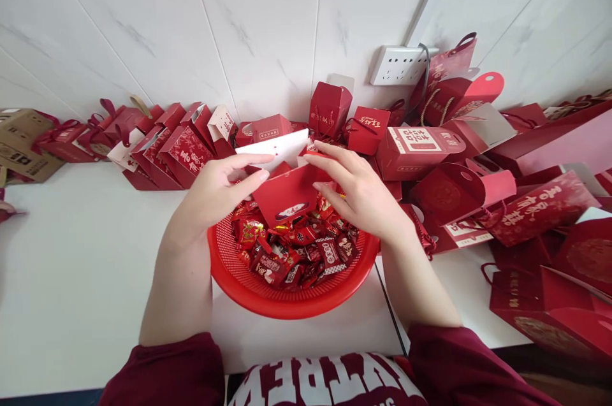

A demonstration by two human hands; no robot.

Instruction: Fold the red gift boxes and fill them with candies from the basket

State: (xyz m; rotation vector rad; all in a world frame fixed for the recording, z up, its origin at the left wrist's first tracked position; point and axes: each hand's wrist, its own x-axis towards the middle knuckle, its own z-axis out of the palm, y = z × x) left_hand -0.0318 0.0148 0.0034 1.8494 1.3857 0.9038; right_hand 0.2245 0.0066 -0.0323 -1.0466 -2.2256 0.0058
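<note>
A red paper gift box (289,192) with a raised white-lined flap (277,150) is tilted over a red plastic basket (291,307). My left hand (217,192) grips the box's left side, index finger by the flap and thumb at the front panel. On the opposite side, my right hand (356,186) holds the right edge between its fingers. The inside of the box is mostly hidden. Below it, the basket carries many wrapped candies (301,253) in red and dark red wrappers.
Folded red boxes (176,151) stand in a row at the left by the tiled wall. Many red gift boxes (421,151) crowd the right side of the white table (95,278). A white power strip (399,65) is on the wall. A brown box (29,145) sits far left.
</note>
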